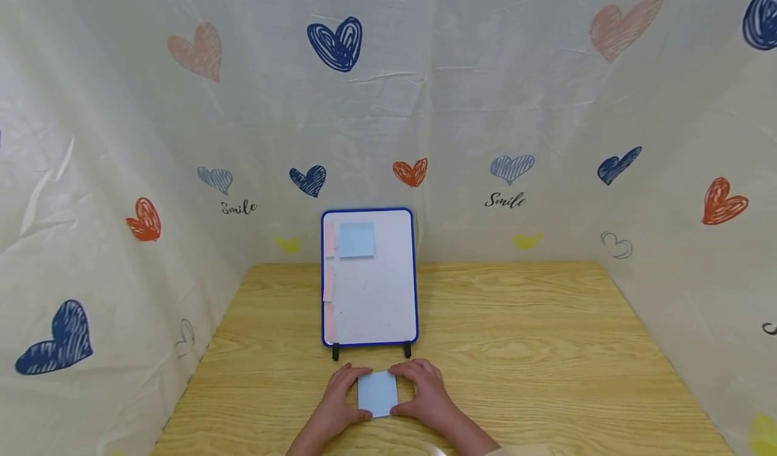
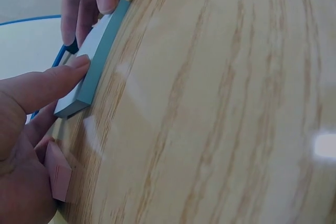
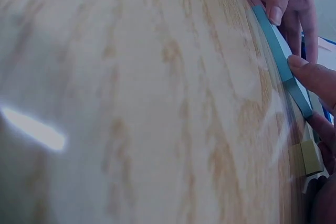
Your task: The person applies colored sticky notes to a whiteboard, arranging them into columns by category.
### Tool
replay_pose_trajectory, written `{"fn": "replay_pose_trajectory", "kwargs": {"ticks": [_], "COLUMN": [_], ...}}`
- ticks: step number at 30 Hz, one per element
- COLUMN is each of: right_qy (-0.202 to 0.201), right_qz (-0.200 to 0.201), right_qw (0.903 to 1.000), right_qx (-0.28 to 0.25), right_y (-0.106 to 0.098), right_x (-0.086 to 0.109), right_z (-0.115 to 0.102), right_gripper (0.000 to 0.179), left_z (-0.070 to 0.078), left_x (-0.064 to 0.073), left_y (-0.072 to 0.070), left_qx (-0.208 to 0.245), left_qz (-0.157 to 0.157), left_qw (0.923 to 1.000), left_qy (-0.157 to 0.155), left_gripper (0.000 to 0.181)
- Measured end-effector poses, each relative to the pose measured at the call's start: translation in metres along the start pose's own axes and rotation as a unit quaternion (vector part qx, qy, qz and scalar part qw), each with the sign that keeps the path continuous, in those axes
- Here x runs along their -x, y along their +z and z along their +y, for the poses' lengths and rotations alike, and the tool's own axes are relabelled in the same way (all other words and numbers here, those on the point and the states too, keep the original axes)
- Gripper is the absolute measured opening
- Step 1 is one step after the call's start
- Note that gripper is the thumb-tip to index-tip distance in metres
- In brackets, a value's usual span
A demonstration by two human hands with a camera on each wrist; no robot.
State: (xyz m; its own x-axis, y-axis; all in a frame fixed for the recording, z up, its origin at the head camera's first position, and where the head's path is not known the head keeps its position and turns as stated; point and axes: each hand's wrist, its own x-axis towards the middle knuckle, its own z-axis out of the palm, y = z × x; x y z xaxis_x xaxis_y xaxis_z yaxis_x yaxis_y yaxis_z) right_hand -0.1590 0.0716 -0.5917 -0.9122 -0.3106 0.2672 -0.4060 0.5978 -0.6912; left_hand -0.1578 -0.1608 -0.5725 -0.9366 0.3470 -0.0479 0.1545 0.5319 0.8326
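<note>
A pad of light blue sticky notes (image 1: pixel 378 394) lies between my two hands in the head view, in front of the whiteboard. My left hand (image 1: pixel 336 402) holds its left side, thumb at the near corner and fingers at the far one. On the right side my right hand (image 1: pixel 425 394) grips it the same way. The blue-green edge of the stack (image 2: pixel 105 51) shows in the left wrist view. Beside the left palm there is a pink sticky note pad (image 2: pixel 59 171). A yellow pad (image 3: pixel 312 158) sits beside the right hand in the right wrist view.
A blue-framed whiteboard (image 1: pixel 376 294) leans upright on black feet (image 1: pixel 336 352) behind the hands. One blue sticky note (image 1: pixel 357 240) is on its upper left, with narrow pink strips (image 1: pixel 328 284) down the left edge. A heart-printed curtain (image 1: pixel 461 105) surrounds the wooden table (image 1: pixel 516 334).
</note>
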Motion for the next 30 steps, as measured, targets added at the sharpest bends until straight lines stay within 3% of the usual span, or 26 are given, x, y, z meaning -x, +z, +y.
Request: {"fn": "replay_pose_trajectory", "kwargs": {"ticks": [10,18,26,30], "right_qy": [0.002,0.014,-0.01,-0.004], "right_qz": [-0.007,-0.018,-0.012,-0.014], "right_qw": [1.0,0.9997,0.9996,0.9996], "right_qx": [0.003,0.001,0.023,0.024], "right_y": [0.0006,0.0011,0.0012,0.0], "right_x": [-0.0022,-0.0023,-0.0015,-0.0013], "right_z": [-0.0017,-0.0001,-0.0009,-0.0018], "right_gripper": [0.063,0.061,0.057,0.055], "left_z": [0.0004,0.0011,-0.0006,-0.0003], "left_x": [-0.0003,0.0001,0.0012,0.0009], "left_y": [-0.0004,0.0002,0.0012,0.0013], "left_qx": [-0.007,-0.01,-0.012,-0.009], "left_qz": [0.014,0.012,0.022,0.021], "left_qw": [0.9993,0.9991,0.997,0.9975], "left_qy": [0.034,0.039,0.073,0.067], "left_gripper": [0.06,0.055,0.048,0.047]}}
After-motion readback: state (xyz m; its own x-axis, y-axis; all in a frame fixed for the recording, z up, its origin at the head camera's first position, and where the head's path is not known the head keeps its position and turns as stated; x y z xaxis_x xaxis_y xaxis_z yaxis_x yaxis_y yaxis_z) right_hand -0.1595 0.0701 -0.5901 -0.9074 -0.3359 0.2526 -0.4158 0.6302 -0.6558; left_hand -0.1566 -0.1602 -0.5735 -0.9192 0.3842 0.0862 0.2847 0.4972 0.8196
